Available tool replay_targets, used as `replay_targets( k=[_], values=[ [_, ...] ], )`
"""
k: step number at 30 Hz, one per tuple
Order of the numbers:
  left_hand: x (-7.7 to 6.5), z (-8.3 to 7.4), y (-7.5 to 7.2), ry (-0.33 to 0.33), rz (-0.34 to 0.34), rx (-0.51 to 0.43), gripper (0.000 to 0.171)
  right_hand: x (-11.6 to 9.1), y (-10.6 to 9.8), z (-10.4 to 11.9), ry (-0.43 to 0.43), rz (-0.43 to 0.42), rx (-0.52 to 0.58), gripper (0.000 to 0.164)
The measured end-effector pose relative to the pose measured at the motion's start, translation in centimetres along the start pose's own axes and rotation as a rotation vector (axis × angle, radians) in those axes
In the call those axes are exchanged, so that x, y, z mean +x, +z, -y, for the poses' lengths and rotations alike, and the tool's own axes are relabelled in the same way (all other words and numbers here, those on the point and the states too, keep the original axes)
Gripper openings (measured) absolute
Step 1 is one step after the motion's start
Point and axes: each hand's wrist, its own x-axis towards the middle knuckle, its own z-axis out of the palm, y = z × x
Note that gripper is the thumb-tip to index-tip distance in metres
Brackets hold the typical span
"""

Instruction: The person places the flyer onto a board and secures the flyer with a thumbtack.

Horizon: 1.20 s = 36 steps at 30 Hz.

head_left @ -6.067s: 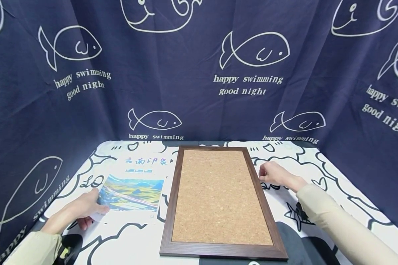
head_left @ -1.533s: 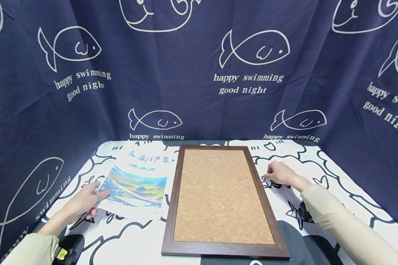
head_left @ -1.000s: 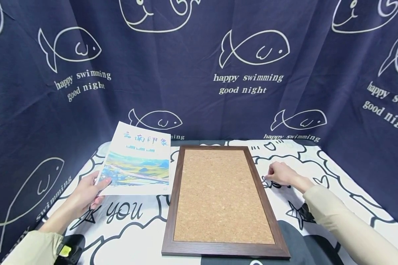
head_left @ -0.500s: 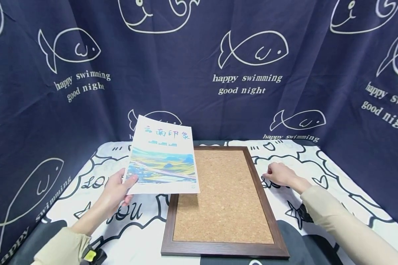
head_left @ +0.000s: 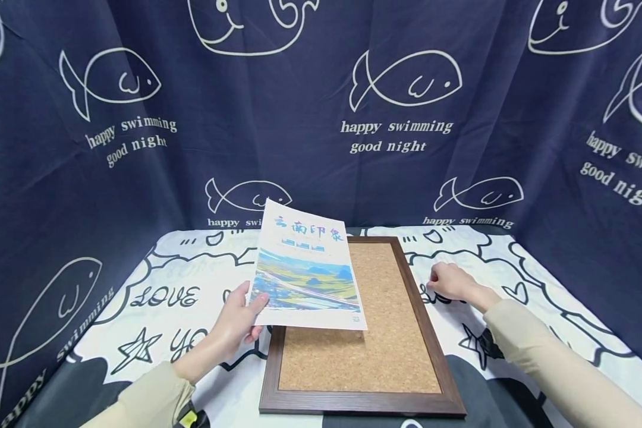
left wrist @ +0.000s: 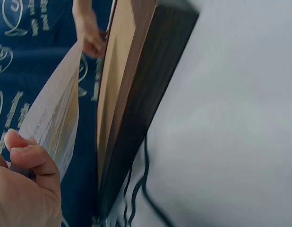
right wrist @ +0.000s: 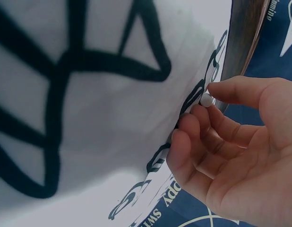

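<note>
A printed sheet [head_left: 307, 273] with a landscape picture and coloured characters hangs tilted over the left half of a cork board [head_left: 390, 351] in a dark wooden frame [head_left: 418, 300]. My left hand [head_left: 239, 318] pinches the sheet's lower left corner, thumb on top. In the left wrist view the thumb [left wrist: 30, 158] presses the sheet [left wrist: 56, 123] beside the frame's edge [left wrist: 141, 104]. My right hand [head_left: 449, 282] rests on the table just right of the frame. In the right wrist view my thumb and fingers [right wrist: 217, 137] pinch a small white pin [right wrist: 207, 100].
The table wears a white cloth [head_left: 166, 297] with black cartoon drawings and lettering. A navy curtain [head_left: 299, 119] with fish outlines closes the back and both sides. The board's near edge lies close to the table's front.
My left hand has lifted the sheet off the cloth at the left and carried it rightward over the board. My right hand has stayed by the frame's right side.
</note>
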Motion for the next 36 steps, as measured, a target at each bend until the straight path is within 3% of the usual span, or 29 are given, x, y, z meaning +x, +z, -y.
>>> replay_targets(
  k=[8, 18, 24, 36],
  values=[
    [-0.3, 0.5, 3.0, -0.022, 0.060, -0.027, 0.032, -0.2, 0.0, -0.1, -0.029, -0.002, 0.014, 0.009],
    [-0.5, 0.8, 5.5, -0.028, 0.190, -0.069, 0.030, -0.4, -0.2, -0.1, -0.038, 0.009, 0.016, 0.006],
    [-0.6, 0.8, 6.2, -0.019, 0.223, -0.067, 0.029, -0.6, -0.3, -0.1, -0.050, -0.008, 0.032, 0.007],
    [-1.2, 0.8, 6.6, -0.039, 0.286, -0.059, 0.035, -0.9, -0.5, 0.0, 0.008, -0.007, 0.058, 0.010]
  ],
)
